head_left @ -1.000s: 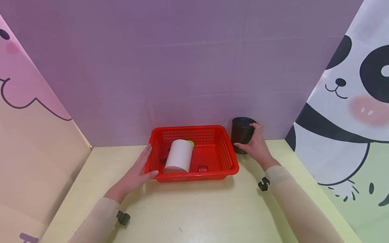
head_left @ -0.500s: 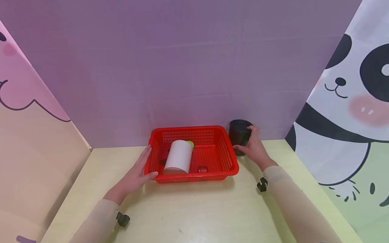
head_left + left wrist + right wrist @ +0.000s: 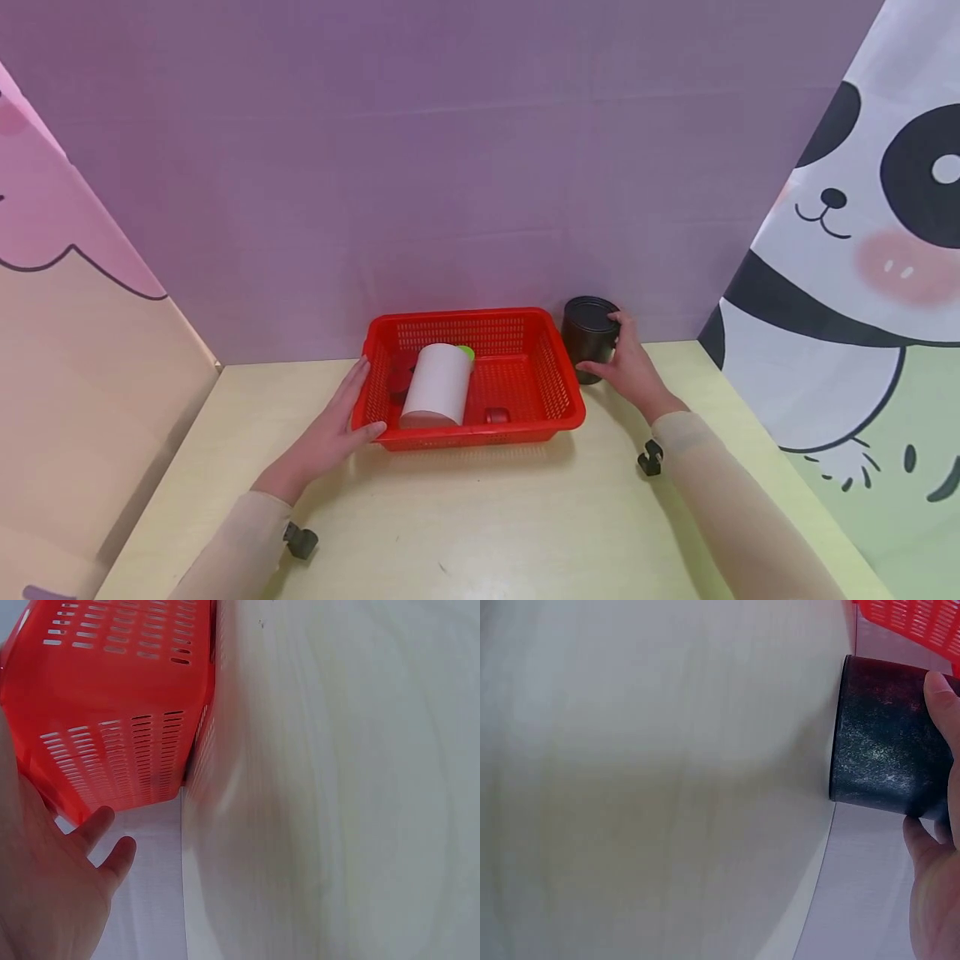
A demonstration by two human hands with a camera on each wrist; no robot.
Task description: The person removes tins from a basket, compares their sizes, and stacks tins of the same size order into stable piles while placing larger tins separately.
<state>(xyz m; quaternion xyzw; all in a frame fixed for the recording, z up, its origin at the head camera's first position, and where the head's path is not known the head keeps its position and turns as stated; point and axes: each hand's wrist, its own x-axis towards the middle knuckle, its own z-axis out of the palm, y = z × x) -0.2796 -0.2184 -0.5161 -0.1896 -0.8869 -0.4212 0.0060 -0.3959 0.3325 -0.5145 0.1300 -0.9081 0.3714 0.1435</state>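
A: What does the right hand (image 3: 630, 371) do?
B: It pinches the black canister (image 3: 587, 343) between thumb and fingers, upright at the back of the worktop (image 3: 480, 517), just right of the red plastic basket (image 3: 517, 432)
A: And the left hand (image 3: 322, 446)?
B: Its fingers are spread and touch the basket's left side
A: What's inside?
B: A white cylinder (image 3: 437, 385) and a little red thing (image 3: 497, 415)

The canister (image 3: 587, 342) is black, the basket (image 3: 468, 432) red, the cylinder (image 3: 439, 379) mostly white, the backdrop (image 3: 457, 167) plain purple.
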